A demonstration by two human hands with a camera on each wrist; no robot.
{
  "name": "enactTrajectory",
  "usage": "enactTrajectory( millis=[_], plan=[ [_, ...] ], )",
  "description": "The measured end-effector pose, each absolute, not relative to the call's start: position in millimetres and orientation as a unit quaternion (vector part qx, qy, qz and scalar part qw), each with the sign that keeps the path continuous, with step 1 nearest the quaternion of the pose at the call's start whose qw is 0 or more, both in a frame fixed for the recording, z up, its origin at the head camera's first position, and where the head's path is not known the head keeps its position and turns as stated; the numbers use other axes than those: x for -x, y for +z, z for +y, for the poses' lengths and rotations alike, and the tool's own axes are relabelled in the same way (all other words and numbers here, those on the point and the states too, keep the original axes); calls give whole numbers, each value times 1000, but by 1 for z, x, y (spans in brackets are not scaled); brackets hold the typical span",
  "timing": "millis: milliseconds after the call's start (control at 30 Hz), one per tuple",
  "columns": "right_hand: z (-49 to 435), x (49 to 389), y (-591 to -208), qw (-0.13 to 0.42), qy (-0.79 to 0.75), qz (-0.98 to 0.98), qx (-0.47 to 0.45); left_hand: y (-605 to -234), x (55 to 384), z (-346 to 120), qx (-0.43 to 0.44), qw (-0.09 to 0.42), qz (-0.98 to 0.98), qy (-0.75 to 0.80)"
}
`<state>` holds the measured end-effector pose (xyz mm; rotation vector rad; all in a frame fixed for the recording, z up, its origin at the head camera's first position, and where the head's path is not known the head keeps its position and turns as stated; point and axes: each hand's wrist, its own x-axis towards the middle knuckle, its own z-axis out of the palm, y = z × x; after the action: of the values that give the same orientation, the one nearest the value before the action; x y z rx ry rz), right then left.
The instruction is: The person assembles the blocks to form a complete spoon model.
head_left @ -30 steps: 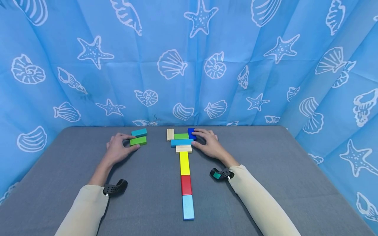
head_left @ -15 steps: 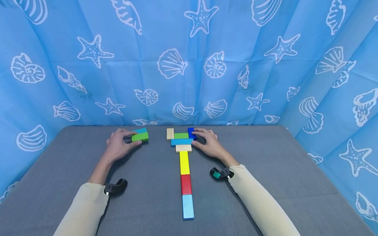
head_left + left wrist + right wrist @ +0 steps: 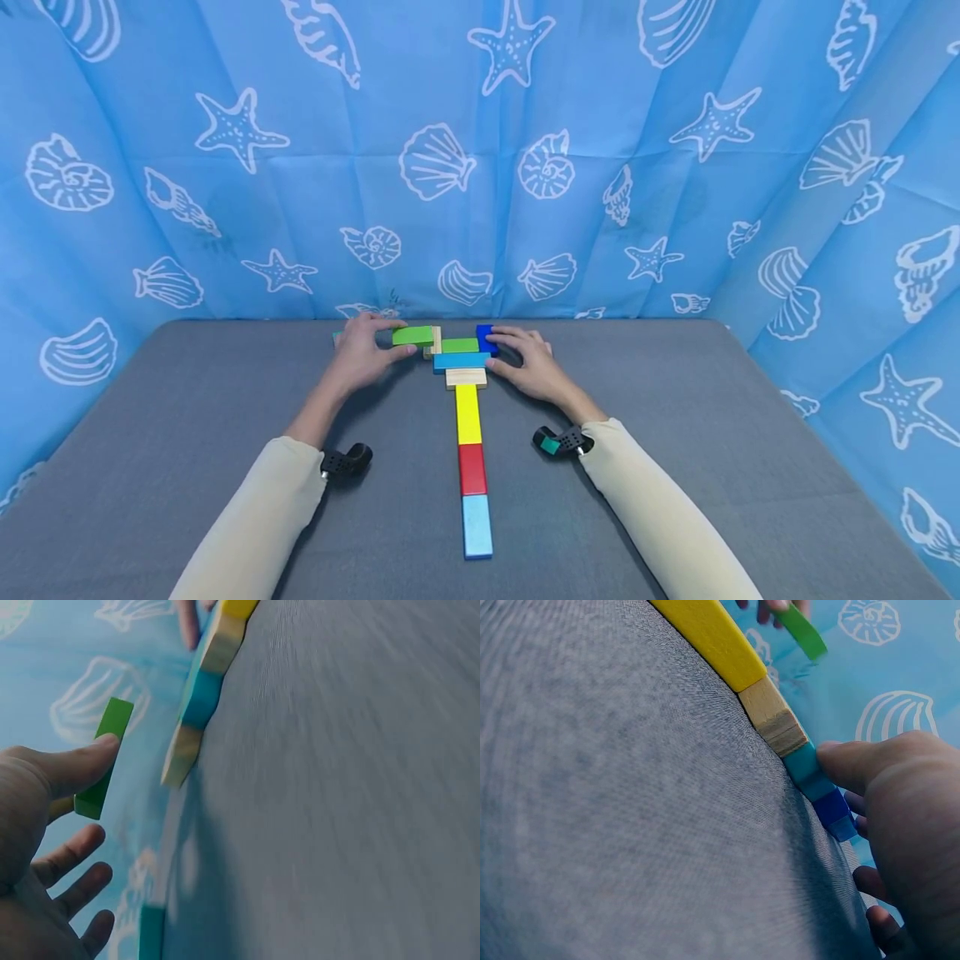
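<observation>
In the head view my left hand pinches a green block between thumb and fingers. The left wrist view shows that block raised off the table, its other fingers spread. It overlaps an upright-lying natural wood block in the head view. My right hand rests its fingers on a dark blue block, its thumb at the right end of a blue block. Another green block lies between the wood and dark blue blocks. A teal block lies behind my left hand, mostly hidden in the head view.
Below the blue block, a short wood block, then yellow, red and light blue blocks run in a line toward me. A grey cloth table holds everything. A blue shell-patterned curtain hangs behind.
My left hand has lifted the green block from beside the teal block and carried it right, toward the wood block. My right hand has stayed in place.
</observation>
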<state>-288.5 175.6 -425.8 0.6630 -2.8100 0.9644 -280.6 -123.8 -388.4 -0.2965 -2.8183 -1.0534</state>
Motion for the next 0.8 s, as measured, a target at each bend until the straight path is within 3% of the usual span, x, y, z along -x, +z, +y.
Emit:
enactTrajectory(
  millis=[433,800],
  plan=[
    [177,289,-428,49,323,-918,-225,-388,309,-57,74,44,-944,-318],
    [177,289,-427,51,322,-917,-229,-397,320,-43,48,15,-947,-316]
  ],
)
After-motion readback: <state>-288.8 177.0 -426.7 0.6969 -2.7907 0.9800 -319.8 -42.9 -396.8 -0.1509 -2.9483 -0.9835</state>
